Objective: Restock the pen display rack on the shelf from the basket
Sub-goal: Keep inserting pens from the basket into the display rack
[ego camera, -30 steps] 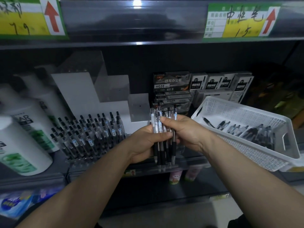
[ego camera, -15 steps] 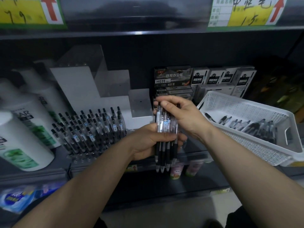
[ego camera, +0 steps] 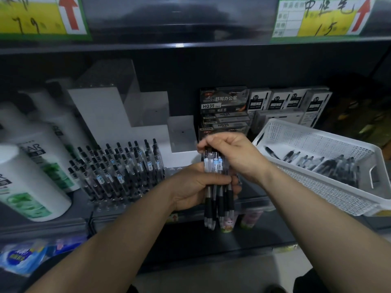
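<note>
The shelf (ego camera: 78, 208) fills my view, and the pen display rack (ego camera: 99, 115) stands on it left of centre, a stepped white and clear stand with its lower front rows packed with pens (ego camera: 127, 166) that lean back with their clickers up. The white basket (ego camera: 317, 187) sits tilted on the right end of the shelf, with loose pens (ego camera: 338, 168) lying flat in its lower corner. Between rack and basket I hold a bundle of pens (ego camera: 213, 204) upright, long axis near vertical, writing tips down and clickers up, so it already roughly matches the pens in the rack. My left grip (ego camera: 190, 187) is wrapped around the middle of the bundle and carries it. My right grip (ego camera: 234, 157) comes over the top, its fingertips (ego camera: 206, 143) pinched on the clicker ends; I judge it is picking one pen out. The rack lies to the left of the bundle and a little further back, so the next pen has to travel left. The left grip is the nearer one, but it is busy, so I expect the right to cross over. I cannot count the pens in the bundle, nor tell which one is pinched. The free holes are hard to make out: clear plastic just right of the filled rows, partly behind my left grip, and the upper steps sit in dim light.
</note>
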`<state>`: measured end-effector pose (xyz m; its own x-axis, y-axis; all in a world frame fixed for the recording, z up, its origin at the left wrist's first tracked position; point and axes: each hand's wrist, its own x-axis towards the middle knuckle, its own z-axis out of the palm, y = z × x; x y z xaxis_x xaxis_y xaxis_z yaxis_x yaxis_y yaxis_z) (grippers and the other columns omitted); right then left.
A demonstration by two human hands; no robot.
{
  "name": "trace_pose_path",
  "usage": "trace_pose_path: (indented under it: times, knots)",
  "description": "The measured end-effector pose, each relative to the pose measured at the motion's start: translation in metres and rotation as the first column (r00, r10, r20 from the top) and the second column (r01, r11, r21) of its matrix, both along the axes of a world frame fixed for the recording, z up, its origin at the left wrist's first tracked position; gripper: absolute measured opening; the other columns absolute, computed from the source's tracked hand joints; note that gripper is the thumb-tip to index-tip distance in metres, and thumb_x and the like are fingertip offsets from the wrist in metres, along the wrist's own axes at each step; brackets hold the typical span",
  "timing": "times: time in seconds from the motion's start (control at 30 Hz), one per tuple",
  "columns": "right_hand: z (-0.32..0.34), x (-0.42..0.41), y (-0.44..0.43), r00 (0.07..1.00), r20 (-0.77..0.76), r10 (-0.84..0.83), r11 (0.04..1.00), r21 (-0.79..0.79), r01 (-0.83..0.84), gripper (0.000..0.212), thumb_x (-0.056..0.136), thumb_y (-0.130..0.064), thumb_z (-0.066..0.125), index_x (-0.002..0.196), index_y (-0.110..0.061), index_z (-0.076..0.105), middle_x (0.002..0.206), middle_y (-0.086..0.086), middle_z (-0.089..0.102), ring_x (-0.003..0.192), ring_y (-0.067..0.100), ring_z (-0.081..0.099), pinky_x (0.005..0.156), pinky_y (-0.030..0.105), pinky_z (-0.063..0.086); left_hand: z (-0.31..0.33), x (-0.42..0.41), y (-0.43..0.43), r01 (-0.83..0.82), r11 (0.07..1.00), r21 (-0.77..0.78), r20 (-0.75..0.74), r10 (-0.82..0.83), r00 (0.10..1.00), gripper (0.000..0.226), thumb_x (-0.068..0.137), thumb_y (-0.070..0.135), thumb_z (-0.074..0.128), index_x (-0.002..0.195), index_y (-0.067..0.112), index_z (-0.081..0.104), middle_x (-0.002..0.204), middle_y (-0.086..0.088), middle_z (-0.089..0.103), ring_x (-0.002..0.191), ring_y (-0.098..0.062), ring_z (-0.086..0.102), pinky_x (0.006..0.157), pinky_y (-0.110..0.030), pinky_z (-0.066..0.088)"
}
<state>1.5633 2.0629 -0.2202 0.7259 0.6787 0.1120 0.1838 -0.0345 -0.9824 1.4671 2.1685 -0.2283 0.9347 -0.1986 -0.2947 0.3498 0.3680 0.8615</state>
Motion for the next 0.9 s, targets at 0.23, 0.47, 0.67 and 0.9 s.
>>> trace_pose_path:
  times: [0.23,0.47,0.67,0.9]
  knots:
    - [-0.003,0.003,0.0,0.994,-0.085,-0.064,0.996,0.057,0.069,0.021,0.094,-0.035,0.057,0.108,-0.025,0.067,0.105,0.015,0.07,0.088,0.045,0.064,0.083,0.054,0.052,-0.001,0.002,0.005,-0.039,0.999,-0.009,-0.008,0.039,0.999,0.017,0.084,0.002,0.062,0.1,0.005,0.065,0.088,-0.01,0.072,0.081,-0.021,0.071,0.078,-0.036,0.059]
    - [0.003,0.004,-0.013,0.928,-0.326,0.178,0.974,-0.077,-0.214,0.016,0.093,-0.019,0.058,0.083,-0.008,0.064,0.062,0.003,0.053,0.047,0.009,0.042,0.042,0.017,0.035,0.004,0.004,0.012,-0.126,0.992,-0.003,0.05,0.126,0.991,0.025,0.089,0.001,0.057,0.114,-0.001,0.063,0.099,-0.018,0.073,0.089,-0.024,0.072,0.072,-0.031,0.059]
    - [0.002,0.008,-0.017,0.912,-0.358,0.198,0.975,-0.02,-0.22,0.018,0.097,-0.013,0.051,0.082,-0.005,0.058,0.059,0.004,0.055,0.044,0.008,0.045,0.042,0.018,0.039,0.004,0.003,0.016,-0.096,0.995,-0.006,0.069,0.096,0.993,0.03,0.092,-0.004,0.051,0.121,-0.002,0.06,0.11,-0.023,0.069,0.097,-0.028,0.071,0.078,-0.034,0.059]
    - [0.008,0.006,-0.02,0.902,-0.372,0.219,0.969,-0.028,-0.247,0.014,0.097,-0.011,0.049,0.092,0.001,0.055,0.048,-0.005,0.056,0.043,0.008,0.046,0.046,0.019,0.038,0.005,0.003,0.017,-0.083,0.996,0.032,0.079,0.081,0.994,0.034,0.091,-0.005,0.052,0.124,-0.002,0.058,0.115,-0.023,0.068,0.105,-0.03,0.068,0.084,-0.034,0.058]
